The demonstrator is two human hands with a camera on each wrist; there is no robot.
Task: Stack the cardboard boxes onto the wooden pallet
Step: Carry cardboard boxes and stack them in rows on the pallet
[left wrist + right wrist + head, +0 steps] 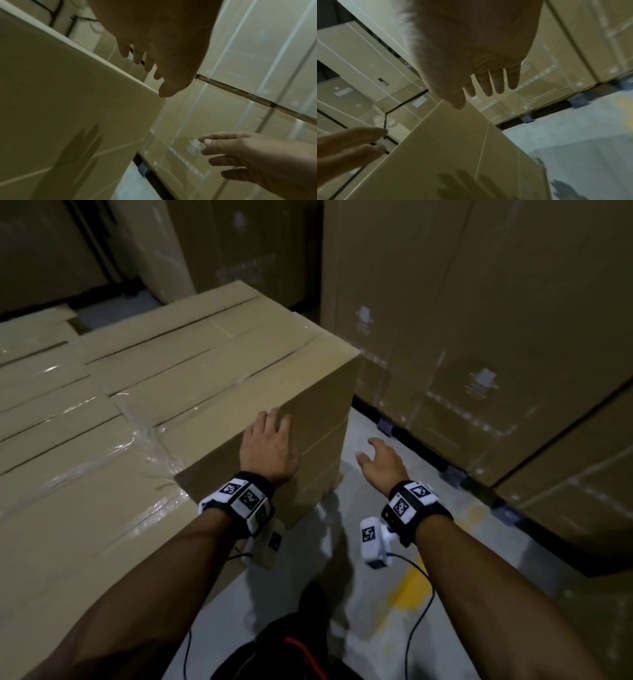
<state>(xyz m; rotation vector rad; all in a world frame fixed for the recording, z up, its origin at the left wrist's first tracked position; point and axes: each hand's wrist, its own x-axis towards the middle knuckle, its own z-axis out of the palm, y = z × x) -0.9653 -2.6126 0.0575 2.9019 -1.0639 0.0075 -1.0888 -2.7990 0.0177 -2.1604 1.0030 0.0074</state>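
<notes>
Head view: hands (322,453) beside cardboard box (274,392)

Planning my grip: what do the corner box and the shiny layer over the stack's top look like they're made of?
Box: plain brown cardboard, matte, with sharp folded edges and faint seams down its side. Shiny layer: seems to be clear plastic film or tape, glossy, wrinkled, catching glare, so probably slicker than the bare side where the left hand rests.
</notes>
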